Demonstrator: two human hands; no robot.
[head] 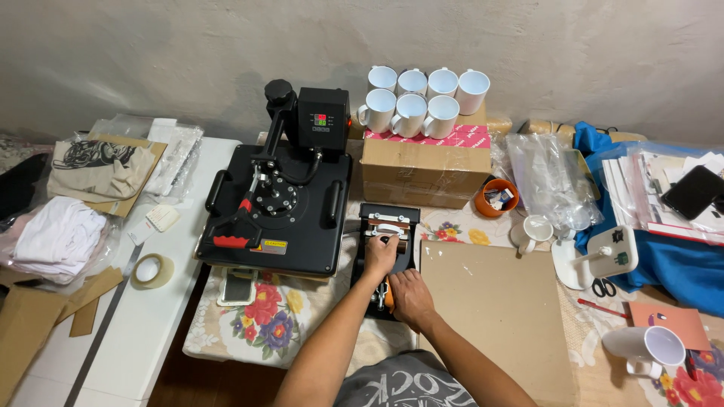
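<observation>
Tape roll (153, 270) on white table (162, 332) far left, then black heat press (279, 207). Just right of it, small black mug press (387, 256) on the flowered cloth (264, 320); left hand (381, 255) fingers curled around its top handle, right hand (409, 295) closed over the orange lever (388, 294) lower down. Cardboard sheet (498, 309) beside, white mugs (422, 98) on box (426, 169) behind.

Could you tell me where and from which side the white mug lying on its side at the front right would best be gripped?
Probably by its handle, coming from the near side: the white mug lies tipped with its mouth facing right and the handle sticking out toward the person, free of nearby things.
</observation>
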